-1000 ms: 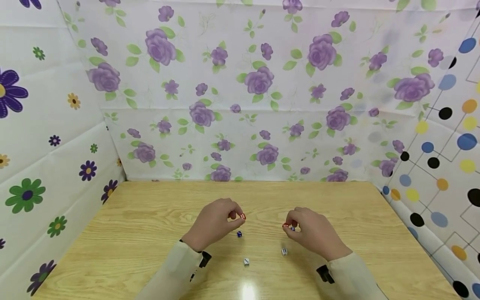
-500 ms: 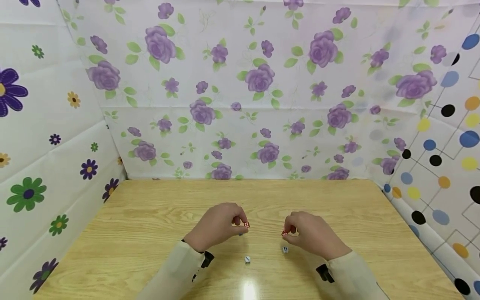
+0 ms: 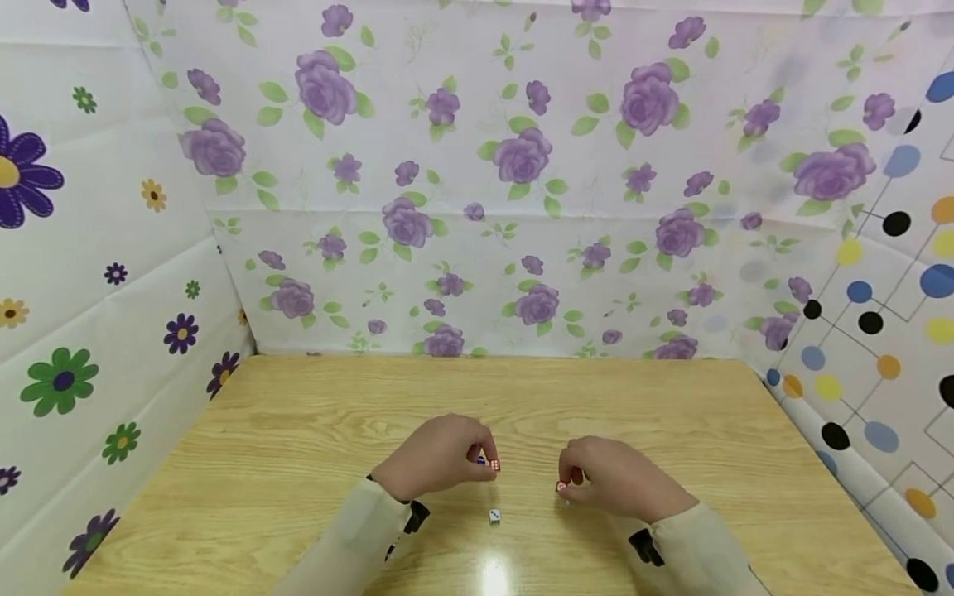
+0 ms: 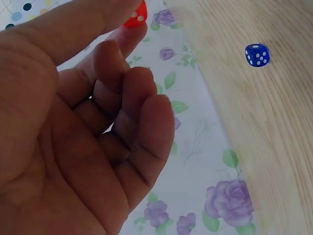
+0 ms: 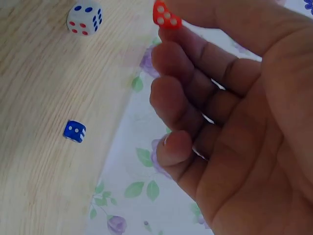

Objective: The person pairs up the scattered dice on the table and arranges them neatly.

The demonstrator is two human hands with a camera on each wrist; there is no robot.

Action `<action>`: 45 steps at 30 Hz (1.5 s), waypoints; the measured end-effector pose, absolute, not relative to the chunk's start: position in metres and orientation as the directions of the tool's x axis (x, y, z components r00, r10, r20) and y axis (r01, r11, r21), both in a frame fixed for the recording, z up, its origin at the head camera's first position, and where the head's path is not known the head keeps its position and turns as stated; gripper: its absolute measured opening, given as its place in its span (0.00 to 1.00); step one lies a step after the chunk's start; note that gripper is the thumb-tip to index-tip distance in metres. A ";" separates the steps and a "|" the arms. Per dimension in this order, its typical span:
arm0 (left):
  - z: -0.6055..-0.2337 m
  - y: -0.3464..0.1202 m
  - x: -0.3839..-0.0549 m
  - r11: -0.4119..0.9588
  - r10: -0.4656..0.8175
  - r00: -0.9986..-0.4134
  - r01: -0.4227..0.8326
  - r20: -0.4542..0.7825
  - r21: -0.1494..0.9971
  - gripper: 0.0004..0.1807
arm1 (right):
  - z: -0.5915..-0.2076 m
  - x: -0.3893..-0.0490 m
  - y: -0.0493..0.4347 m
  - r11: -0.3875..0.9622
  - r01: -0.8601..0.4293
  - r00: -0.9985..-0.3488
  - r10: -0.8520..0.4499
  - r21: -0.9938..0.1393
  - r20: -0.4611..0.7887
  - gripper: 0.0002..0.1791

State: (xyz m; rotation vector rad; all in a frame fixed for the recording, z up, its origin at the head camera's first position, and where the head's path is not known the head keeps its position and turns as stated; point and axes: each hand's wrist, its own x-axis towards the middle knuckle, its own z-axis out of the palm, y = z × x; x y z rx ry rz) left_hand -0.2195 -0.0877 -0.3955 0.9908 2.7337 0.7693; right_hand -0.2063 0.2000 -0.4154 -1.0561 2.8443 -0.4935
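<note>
Head: left hand [image 3: 440, 453], bottom centre, grip pinching a red die [image 3: 495, 466]. Right hand [image 3: 624, 477], lower right of centre, grip pinching a second red die [image 3: 561, 487]. Both in front of the table [image 3: 335, 397] surface. White die [image 3: 495, 516] on it at bottom centre; blue die [image 3: 480, 460] partly hidden by left hand.
Left wrist: red die at top, left of centre; blue die upper right.
Right wrist: second red die top centre, second white die [image 5: 84, 18] upper left, second blue die [image 5: 75, 131] mid-left.
</note>
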 end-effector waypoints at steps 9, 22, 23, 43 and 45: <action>-0.407 -0.079 -0.221 0.645 0.684 -0.729 0.587 -0.027 0.489 0.06 | -0.422 -0.206 0.195 0.670 -0.641 -0.720 -0.694 -0.375 -0.009 0.09; -0.421 -0.064 -0.208 0.584 0.786 -0.609 0.676 -0.106 0.449 0.06 | -0.426 -0.202 0.183 0.618 -0.688 -0.666 -0.746 -0.380 -0.007 0.11; -0.422 -0.063 -0.207 0.585 0.787 -0.608 0.677 -0.109 0.447 0.06 | -0.427 -0.202 0.182 0.611 -0.695 -0.660 -0.752 -0.379 -0.002 0.11; -0.428 -0.052 -0.198 0.589 0.798 -0.586 0.715 -0.137 0.376 0.09 | -0.431 -0.191 0.172 0.592 -0.708 -0.619 -0.783 -0.385 -0.065 0.12; -0.428 -0.051 -0.198 0.595 0.795 -0.590 0.714 -0.141 0.369 0.09 | -0.431 -0.191 0.171 0.586 -0.710 -0.614 -0.786 -0.391 -0.063 0.12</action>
